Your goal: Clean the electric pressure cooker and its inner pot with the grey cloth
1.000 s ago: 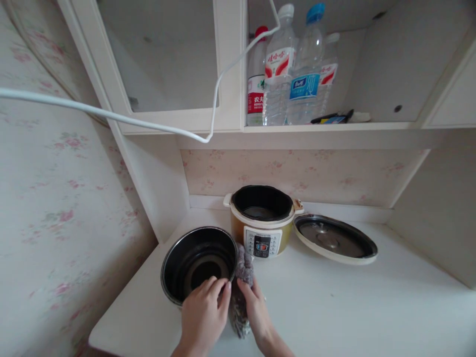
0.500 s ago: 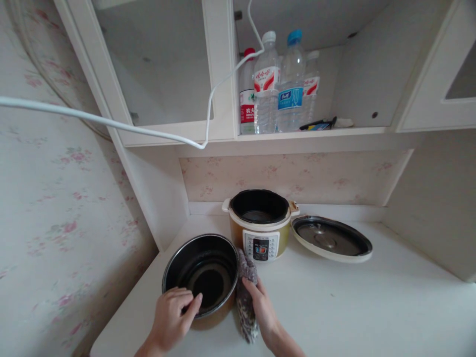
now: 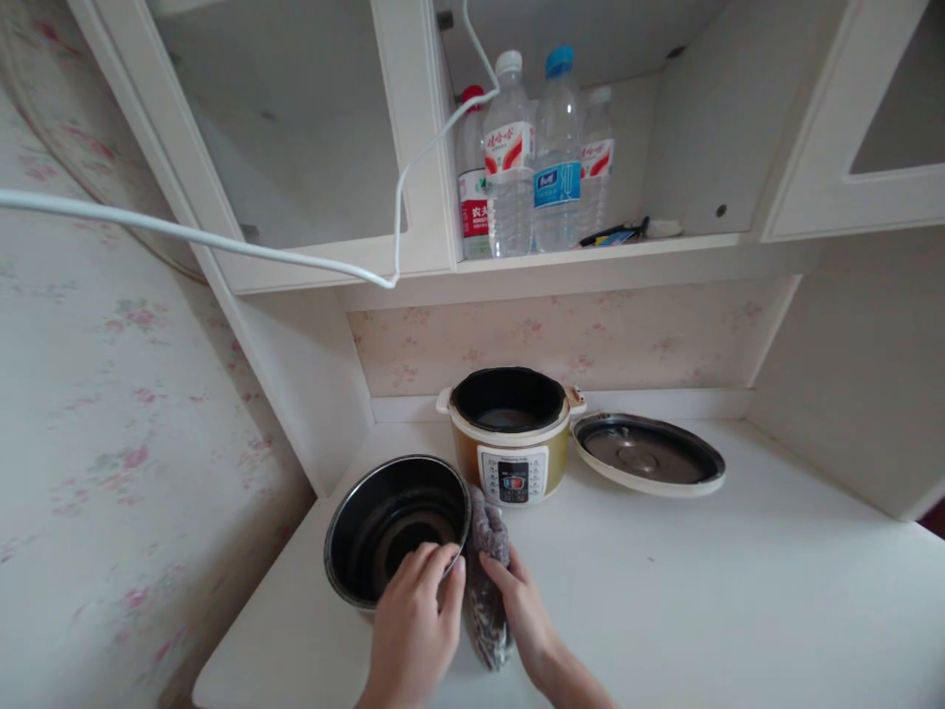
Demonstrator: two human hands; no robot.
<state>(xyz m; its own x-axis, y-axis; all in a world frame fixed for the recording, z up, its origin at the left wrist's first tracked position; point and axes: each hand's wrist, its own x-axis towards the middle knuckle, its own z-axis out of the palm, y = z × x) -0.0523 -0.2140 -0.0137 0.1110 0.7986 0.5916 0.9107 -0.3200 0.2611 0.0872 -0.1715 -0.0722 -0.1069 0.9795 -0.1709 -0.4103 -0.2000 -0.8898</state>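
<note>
My left hand (image 3: 419,622) is over the near right rim of a dark round inner pot (image 3: 354,527), fingers loosely bent and the thumb a little apart. It covers part of the rim, and whether it touches it I cannot tell. My right hand (image 3: 523,612) grips a grey patterned cloth (image 3: 487,601), thumb on top, right beside the pot. The cloth lies bunched lengthwise along the pot's right side. Behind them stands a gold and white electric pressure cooker (image 3: 465,445) without its lid, its dark inside showing.
The cooker's lid (image 3: 639,455) lies upside down to the right on the white counter (image 3: 664,591). Several plastic bottles (image 3: 557,187) stand on the open cabinet shelf (image 3: 679,241) above. A white cable (image 3: 281,254) hangs across the upper left. A flowered wall (image 3: 110,443) borders the left.
My left hand has moved right, from the pot's near left rim to its near right rim, closer to the cloth. My right hand keeps hold of the cloth. The view has shifted slightly.
</note>
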